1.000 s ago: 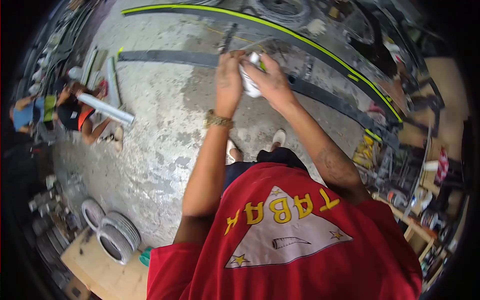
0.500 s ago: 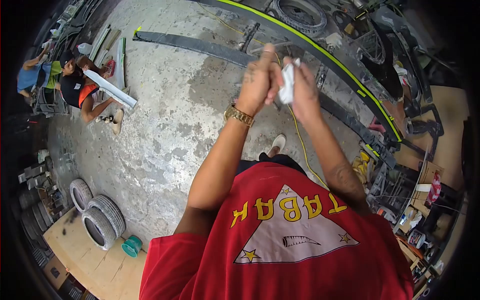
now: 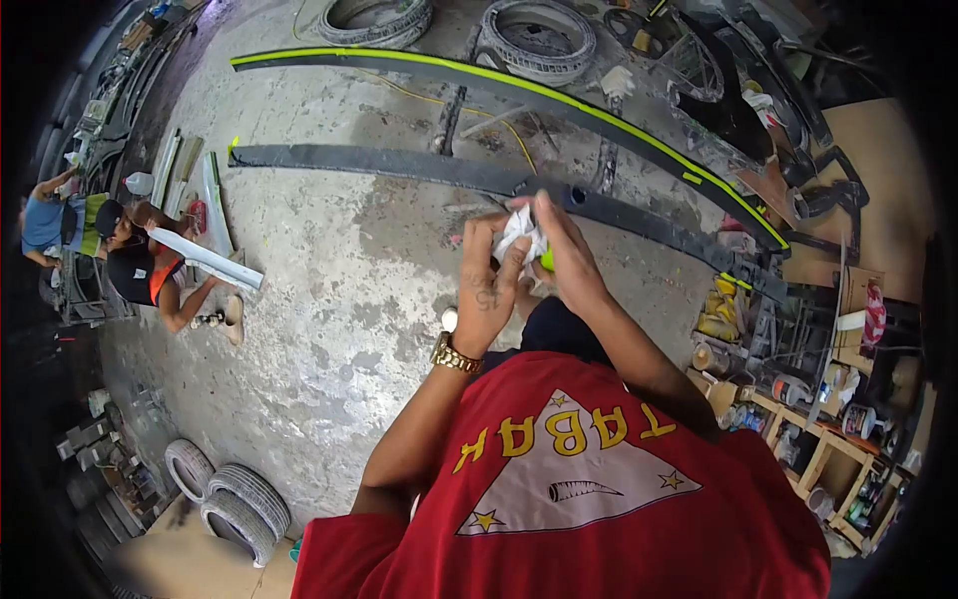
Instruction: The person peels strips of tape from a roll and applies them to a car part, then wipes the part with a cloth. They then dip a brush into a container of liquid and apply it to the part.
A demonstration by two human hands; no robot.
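A crumpled white wad (image 3: 521, 232), like paper or thin sheet, is squeezed between my two hands in front of my chest. My left hand (image 3: 487, 285), a gold watch on its wrist, curls its fingers and thumb round the wad's left side. Against its other side presses my right hand (image 3: 573, 262), fingers held together and fairly straight. A yellow-green bit (image 3: 547, 259) shows at the right palm, beside the wad. Just beyond my hands runs a long dark panel (image 3: 399, 163) on a low stand.
Another long panel edged with yellow-green tape (image 3: 479, 72) lies farther out, near tyres (image 3: 539, 45). At left, a person (image 3: 150, 265) crouches holding a pale strip (image 3: 205, 258); another person (image 3: 45, 225) is behind. Tyres (image 3: 239, 509) stand lower left; wooden shelving (image 3: 818, 454) is at right.
My hands have come lower and closer to my body, closing round the white wad. The view has shifted, bringing more of both long panels into sight.
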